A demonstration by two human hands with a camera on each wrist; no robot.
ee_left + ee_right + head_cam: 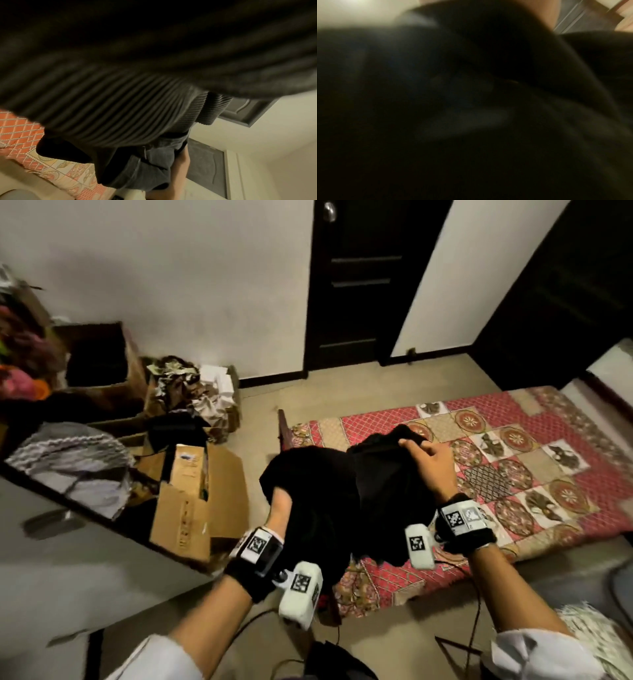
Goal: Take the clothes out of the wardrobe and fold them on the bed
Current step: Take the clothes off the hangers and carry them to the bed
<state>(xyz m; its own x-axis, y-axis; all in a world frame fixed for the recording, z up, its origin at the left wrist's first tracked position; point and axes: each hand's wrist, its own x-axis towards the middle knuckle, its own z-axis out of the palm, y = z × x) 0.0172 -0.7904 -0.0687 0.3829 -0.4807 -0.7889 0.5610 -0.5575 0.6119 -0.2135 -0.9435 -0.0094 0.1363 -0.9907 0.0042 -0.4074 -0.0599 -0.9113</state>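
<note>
Both hands up with a bundle of black clothes (329, 494), held in the air over the near end of the bed (534, 446). The right hand (430, 465) pinches a top fold, fingers curled over it. The left hand (279, 505) is buried under the fabric (grip hidden, can't tell). Cardboard boxes (198, 501) sit on the floor at left.

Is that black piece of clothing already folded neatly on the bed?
No. The black garment is bunched and held in the air above the bed, gripped by the left hand and right hand.
</note>
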